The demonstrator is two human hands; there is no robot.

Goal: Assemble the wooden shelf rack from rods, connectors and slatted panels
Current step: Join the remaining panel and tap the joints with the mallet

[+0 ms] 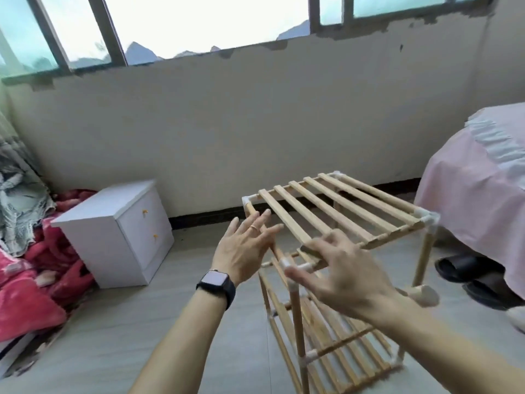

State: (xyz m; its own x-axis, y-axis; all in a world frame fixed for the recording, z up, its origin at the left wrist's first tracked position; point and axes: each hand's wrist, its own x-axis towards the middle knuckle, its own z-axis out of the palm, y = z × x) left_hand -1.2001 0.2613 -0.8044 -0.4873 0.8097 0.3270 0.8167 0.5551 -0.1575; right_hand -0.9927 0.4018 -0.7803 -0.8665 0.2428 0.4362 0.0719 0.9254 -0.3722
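Shelf rack (297,317) upright on the floor (142,336), two tiers apparent: top panel (341,206) seated in white connectors (427,218) at its corners, lower panel (341,345) fitted between the posts. Judged largely assembled; possibly seating checks or further tiers left.

Left hand (241,251) spread flat, holding nothing, just beside the top panel's left edge. Right hand (341,274) likewise splayed over the near corner, gripping nothing; contact uncertain through blur.

Rack base cut off at the bottom edge of view. Pale rounded object (424,295) near the right post unidentifiable.
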